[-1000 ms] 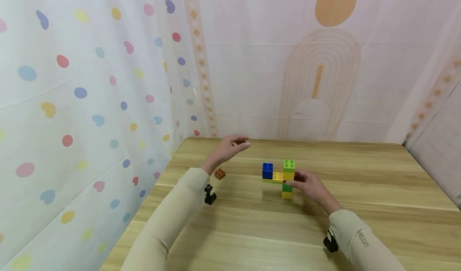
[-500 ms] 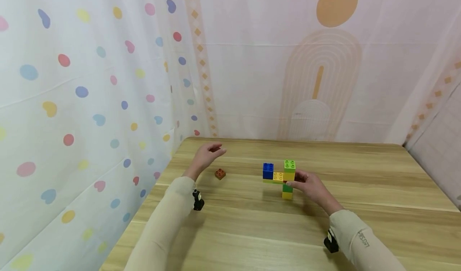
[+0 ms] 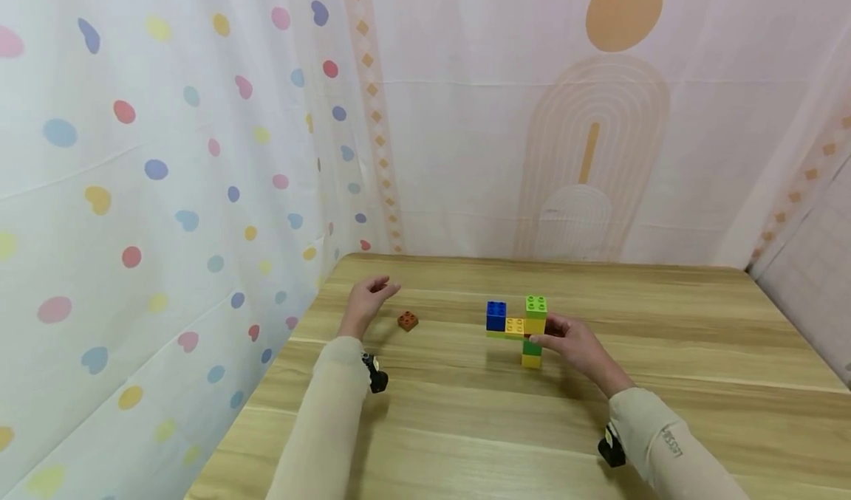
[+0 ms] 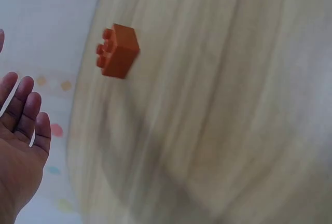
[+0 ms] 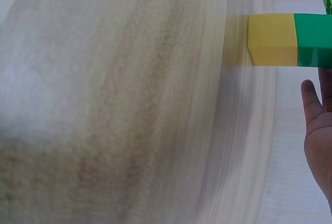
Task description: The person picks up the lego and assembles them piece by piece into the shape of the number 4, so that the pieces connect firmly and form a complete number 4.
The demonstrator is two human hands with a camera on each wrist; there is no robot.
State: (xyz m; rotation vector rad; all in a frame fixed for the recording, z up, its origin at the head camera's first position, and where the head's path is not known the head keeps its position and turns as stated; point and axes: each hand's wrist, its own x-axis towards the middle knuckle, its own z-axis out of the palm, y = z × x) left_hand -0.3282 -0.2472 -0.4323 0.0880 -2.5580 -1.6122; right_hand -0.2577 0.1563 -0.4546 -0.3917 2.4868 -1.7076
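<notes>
My right hand (image 3: pixel 573 345) pinches a stack of toy building bricks (image 3: pixel 532 347) by its middle, thumb in front. The stack has yellow and green bricks low down, a yellow and a lime green brick on top. A side arm reaches left, with a yellow brick (image 3: pixel 515 327) and a blue brick (image 3: pixel 496 315) on it. In the right wrist view the lowest yellow brick (image 5: pixel 272 40) is close to the tabletop. My left hand (image 3: pixel 366 300) hovers with relaxed fingers, holding nothing. To its right, apart from it, lies a reddish-brown brick (image 3: pixel 408 321), studs up.
Both hands are over a wooden table (image 3: pixel 465 426). A polka-dot curtain (image 3: pixel 166 264) hangs along the left side, and a pale patterned curtain (image 3: pixel 459 153) hangs behind the far edge. A black device (image 3: pixel 377 374) is on the left wrist, another black device (image 3: pixel 611 448) on the right.
My left hand has moved left and nearer to me, away from the brick stack and past the reddish-brown brick. The right hand and stack stay in place.
</notes>
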